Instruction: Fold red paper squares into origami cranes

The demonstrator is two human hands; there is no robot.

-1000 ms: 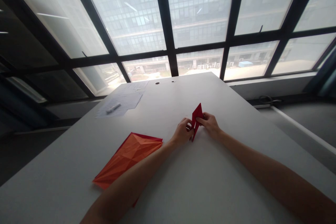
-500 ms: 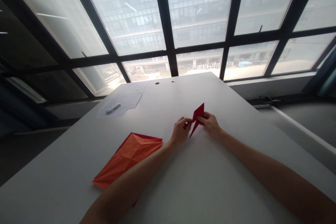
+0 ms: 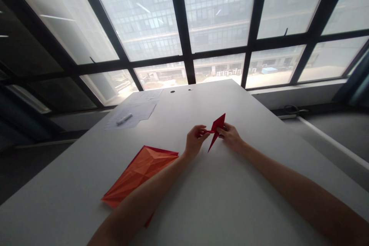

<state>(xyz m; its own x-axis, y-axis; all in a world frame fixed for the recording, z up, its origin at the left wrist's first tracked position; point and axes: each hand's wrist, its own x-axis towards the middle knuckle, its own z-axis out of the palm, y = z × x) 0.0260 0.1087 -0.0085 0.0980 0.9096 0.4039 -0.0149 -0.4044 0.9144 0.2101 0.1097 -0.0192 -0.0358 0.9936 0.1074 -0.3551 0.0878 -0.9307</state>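
Observation:
A piece of folded red paper (image 3: 218, 123) is held a little above the white table, with one broad pointed part at the top and a thin point hanging down. My right hand (image 3: 230, 136) pinches its body from the right. From the left, the thumb and fingers of my left hand (image 3: 196, 138) are closed on a narrow strip of the same paper that sticks out sideways. Left of my left forearm lies a creased orange sheet (image 3: 141, 169) with red edges, partly covered by that arm.
On the far left of the white table (image 3: 230, 196) lie printed papers (image 3: 144, 110) with a whitish marker-like stick (image 3: 124, 118) on them. A small dark round hole (image 3: 172, 92) sits near the far edge. Tall windows with dark frames (image 3: 188, 63) stand behind.
My left hand has shifted slightly left and turned, its fingers now further out along the narrow strip. The red paper has tilted a little; my right hand keeps its hold.

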